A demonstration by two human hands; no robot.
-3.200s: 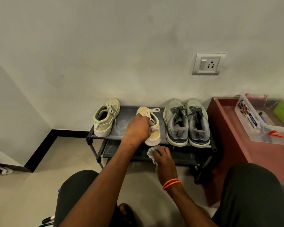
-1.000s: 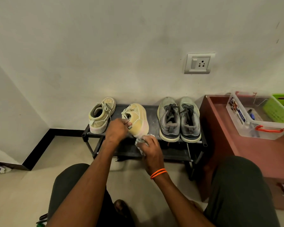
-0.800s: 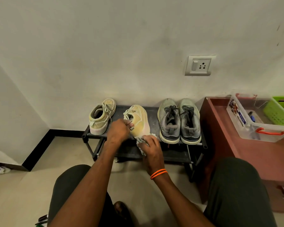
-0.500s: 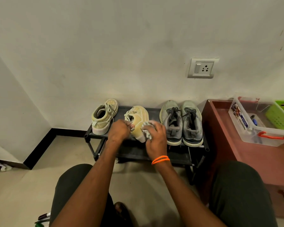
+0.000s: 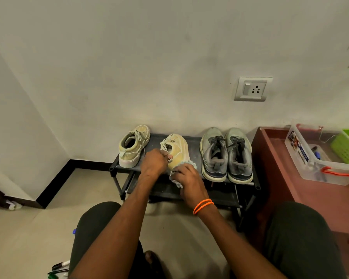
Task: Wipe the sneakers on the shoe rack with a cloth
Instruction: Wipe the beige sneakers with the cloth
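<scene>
A black two-tier shoe rack (image 5: 195, 156) stands against the wall. My left hand (image 5: 154, 162) grips a beige sneaker (image 5: 177, 150) by its opening and holds it tilted on its side over the top shelf. My right hand (image 5: 184, 176) is closed on a pale cloth (image 5: 186, 164) and presses it against the sneaker's heel end. The matching beige sneaker (image 5: 133, 146) stands upright at the rack's left end. A pair of grey running shoes (image 5: 226, 154) sits at the right end.
A reddish-brown cabinet (image 5: 302, 194) adjoins the rack on the right, carrying a clear plastic box (image 5: 318, 158) and a green basket (image 5: 348, 146). A wall socket (image 5: 252, 89) is above. My dark-clad knees frame the floor; markers (image 5: 59, 267) lie at bottom left.
My right hand with the cloth has slid from the sneaker's right side down toward its heel end. My left hand keeps the same grip on the tilted sneaker.
</scene>
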